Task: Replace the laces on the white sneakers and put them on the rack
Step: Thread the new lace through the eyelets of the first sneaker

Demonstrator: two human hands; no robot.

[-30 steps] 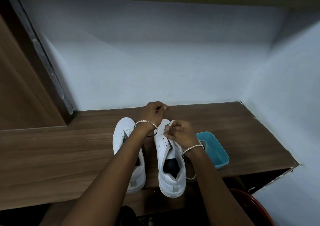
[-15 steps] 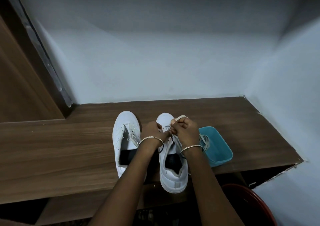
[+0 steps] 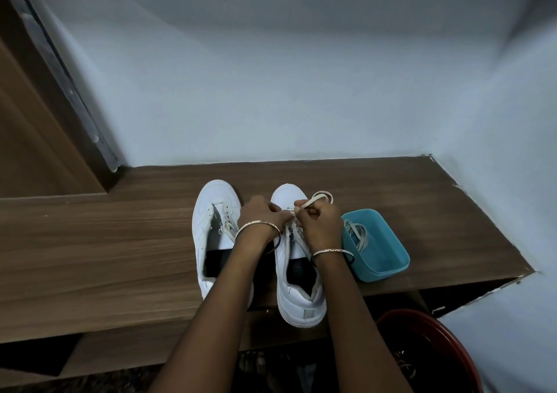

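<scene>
On the bench (image 3: 105, 257): lacing the right sneaker (image 3: 301, 287), down at the toe-end eyelets.

Both sneakers sit side by side with heels toward the camera, and the left sneaker (image 3: 208, 226) looks unlaced, so I'd say this is maybe the first quarter of the job. The right hand (image 3: 319, 220) has its fingers pinched on the lace (image 3: 316, 196), with a loop poking out past the knuckles. The left hand (image 3: 262, 214) has its fingers curled on that sneaker's eyelet edge, steadying it as far as I can tell. More laces (image 3: 357, 235) lie in the teal tub (image 3: 388, 269) just beside it. Next up is probably feeding the tip through the next eyelet and pulling the slack even, which needs a tight pinch near the tip.
</scene>
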